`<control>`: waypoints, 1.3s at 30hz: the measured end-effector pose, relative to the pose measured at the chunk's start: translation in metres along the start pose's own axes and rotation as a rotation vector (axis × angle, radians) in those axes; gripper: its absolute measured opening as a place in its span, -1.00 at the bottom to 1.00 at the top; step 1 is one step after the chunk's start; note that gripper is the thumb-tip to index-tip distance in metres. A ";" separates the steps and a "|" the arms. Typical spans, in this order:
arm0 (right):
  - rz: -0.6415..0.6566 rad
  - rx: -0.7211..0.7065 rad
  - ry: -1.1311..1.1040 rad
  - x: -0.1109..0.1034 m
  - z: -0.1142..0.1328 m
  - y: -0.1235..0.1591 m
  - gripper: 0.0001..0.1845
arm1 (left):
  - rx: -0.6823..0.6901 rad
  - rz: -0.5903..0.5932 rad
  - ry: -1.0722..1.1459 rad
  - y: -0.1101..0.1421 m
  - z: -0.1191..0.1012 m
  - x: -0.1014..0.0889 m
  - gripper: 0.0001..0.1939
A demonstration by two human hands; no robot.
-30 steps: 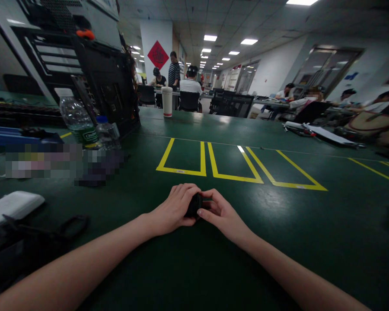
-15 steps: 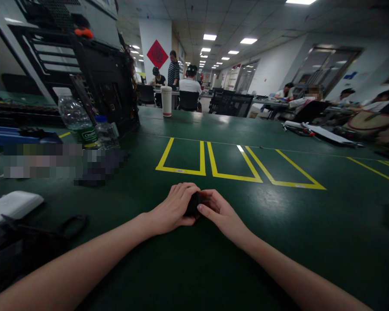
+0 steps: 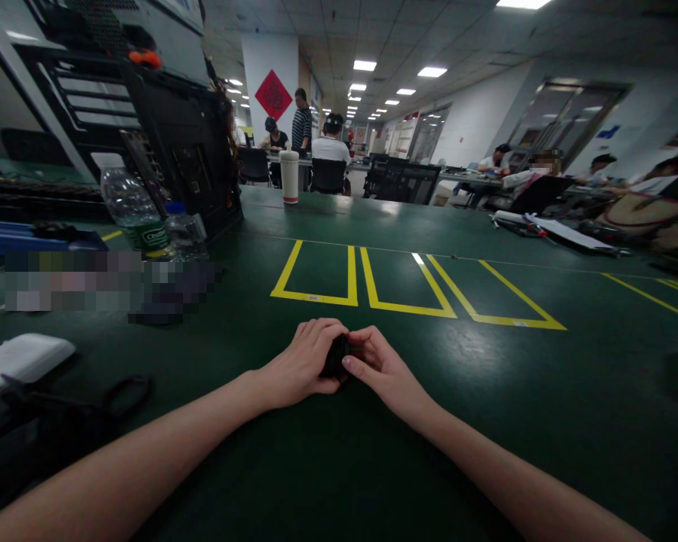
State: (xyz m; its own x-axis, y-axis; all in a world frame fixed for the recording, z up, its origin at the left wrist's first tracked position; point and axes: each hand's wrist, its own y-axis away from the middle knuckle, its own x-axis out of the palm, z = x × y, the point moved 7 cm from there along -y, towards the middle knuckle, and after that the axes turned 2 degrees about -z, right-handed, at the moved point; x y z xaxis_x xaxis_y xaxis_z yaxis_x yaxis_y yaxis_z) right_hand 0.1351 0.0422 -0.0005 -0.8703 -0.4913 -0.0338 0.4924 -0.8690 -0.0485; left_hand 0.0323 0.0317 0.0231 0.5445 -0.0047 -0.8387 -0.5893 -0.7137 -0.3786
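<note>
A small black object (image 3: pixel 335 357) with a rounded, boxy outline rests low over the green table, mostly covered by fingers, so its kind cannot be made out. Wrapped round its left and top is my left hand (image 3: pixel 300 361), with the thumb along the near side. From the right, my right hand (image 3: pixel 383 367) pinches the object's right edge, its thumb in front and its fingers behind. Both forearms reach in from the bottom corners.
Yellow tape outlines (image 3: pixel 410 309) mark the green table (image 3: pixel 339 467) beyond my hands. At left are a white box-like item (image 3: pixel 22 357), black cables (image 3: pixel 127 395), plastic bottles (image 3: pixel 132 203) and a black computer case (image 3: pixel 195 162). A white cup (image 3: pixel 289 177) stands farther back. People sit beyond.
My right fingertips have shifted very slightly against the black object. My left hand keeps the same hold, and the view has barely moved.
</note>
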 end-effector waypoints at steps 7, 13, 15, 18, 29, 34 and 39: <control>0.015 0.054 0.014 0.000 0.003 0.002 -0.72 | -0.001 0.006 0.017 0.000 -0.002 -0.002 -0.39; 0.008 0.009 0.000 0.000 0.003 0.002 -0.80 | 0.005 0.003 0.016 0.001 -0.001 -0.002 -0.37; 0.004 0.016 -0.002 0.000 0.002 0.001 -0.83 | 0.008 -0.005 0.012 0.001 -0.001 -0.002 -0.38; -0.003 0.010 -0.013 -0.001 0.001 0.000 -0.79 | 0.011 -0.018 0.006 0.000 -0.002 -0.002 -0.41; 0.033 0.016 -0.050 0.001 0.003 0.001 -0.72 | 0.009 0.001 0.013 0.000 -0.004 -0.002 -0.37; 0.015 -0.017 -0.031 0.001 0.003 0.000 -0.79 | 0.002 0.012 0.021 -0.001 -0.006 -0.004 -0.38; -0.017 0.018 -0.007 -0.002 0.002 0.000 -0.77 | -0.002 0.005 0.027 -0.001 -0.006 -0.006 -0.39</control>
State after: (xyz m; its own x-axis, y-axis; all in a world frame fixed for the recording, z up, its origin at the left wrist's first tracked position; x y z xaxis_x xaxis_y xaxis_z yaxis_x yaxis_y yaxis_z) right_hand 0.1372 0.0430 0.0014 -0.8786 -0.4769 -0.0258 0.4775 -0.8780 -0.0314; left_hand 0.0331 0.0284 0.0306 0.5578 -0.0270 -0.8295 -0.5908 -0.7149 -0.3740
